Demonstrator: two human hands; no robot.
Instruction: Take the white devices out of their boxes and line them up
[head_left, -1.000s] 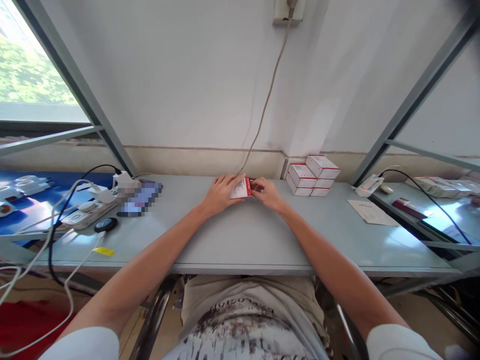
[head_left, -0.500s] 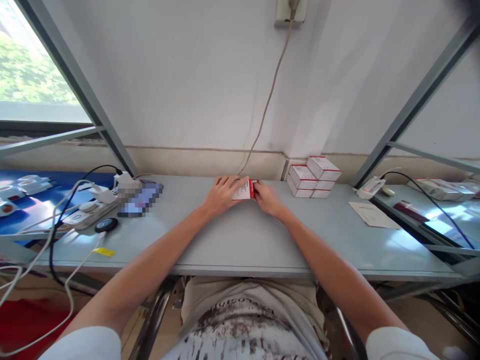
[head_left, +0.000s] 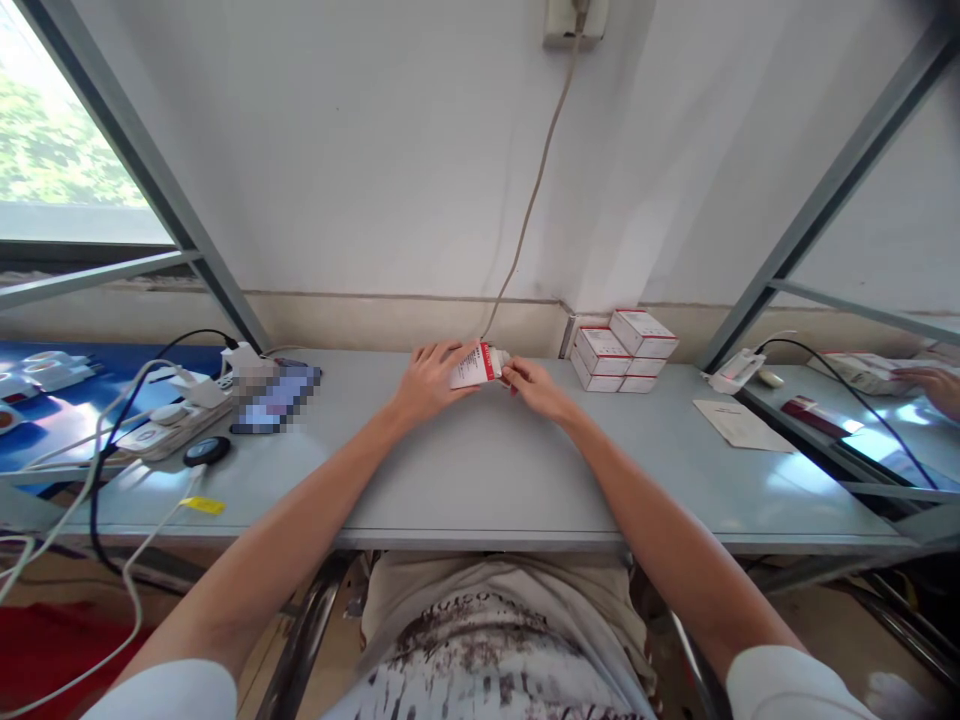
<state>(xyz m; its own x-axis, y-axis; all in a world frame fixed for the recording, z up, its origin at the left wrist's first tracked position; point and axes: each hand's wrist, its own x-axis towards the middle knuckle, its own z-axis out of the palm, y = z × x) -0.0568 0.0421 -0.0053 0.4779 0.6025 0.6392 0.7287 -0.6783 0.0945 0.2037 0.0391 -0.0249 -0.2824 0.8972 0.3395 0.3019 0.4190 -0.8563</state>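
Note:
A small white box with a red end [head_left: 472, 367] is held over the grey table [head_left: 480, 480], near its back edge. My left hand [head_left: 433, 380] is closed round the left part of the box. The box's right end shows an opened flap. My right hand [head_left: 535, 387] pinches at this end, its thumb and fingertips together on the flap. Whatever lies inside the box is hidden.
Several white and red boxes [head_left: 626, 350] are stacked at the back right. Further right lie a paper [head_left: 741, 425] and a white plug [head_left: 736, 371]. At the left are a phone [head_left: 274, 398], a power strip [head_left: 169, 430] and cables. Another person's hand [head_left: 934, 388] shows far right.
Both hands and the box have shifted, the box tilting and its right end now showing an open flap. Another person's hand has appeared at the far right.

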